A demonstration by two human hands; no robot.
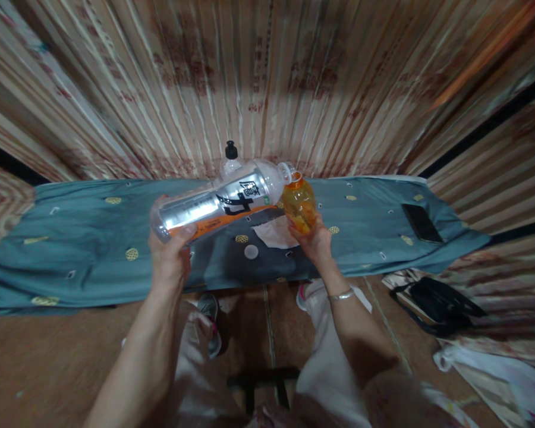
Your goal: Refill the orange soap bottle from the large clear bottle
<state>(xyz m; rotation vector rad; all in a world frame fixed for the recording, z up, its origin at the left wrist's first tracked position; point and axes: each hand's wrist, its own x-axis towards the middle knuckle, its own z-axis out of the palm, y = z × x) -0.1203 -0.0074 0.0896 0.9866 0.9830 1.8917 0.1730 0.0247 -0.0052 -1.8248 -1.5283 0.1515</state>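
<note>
My left hand [172, 255] is wrapped round the lower end of a large clear plastic bottle [232, 199] with a silver and orange label. The bottle lies nearly level, its uncapped mouth pointing right. In my right hand [314, 244] is a small orange translucent bottle [299, 205], gripped near its base and held upright with a slight tilt. The two mouths meet or nearly meet; whether they touch I cannot tell. Below them on the cloth lie a white round cap [251, 252] and a white tissue [276, 232], partly behind my right hand.
A clear bottle with a black top [230, 157] stands behind the large bottle. The table wears a teal cloth [89, 238], with a dark phone [421, 223] at its right. On the floor at right rests a black bag [446, 303]. Curtains [258, 77] hang behind.
</note>
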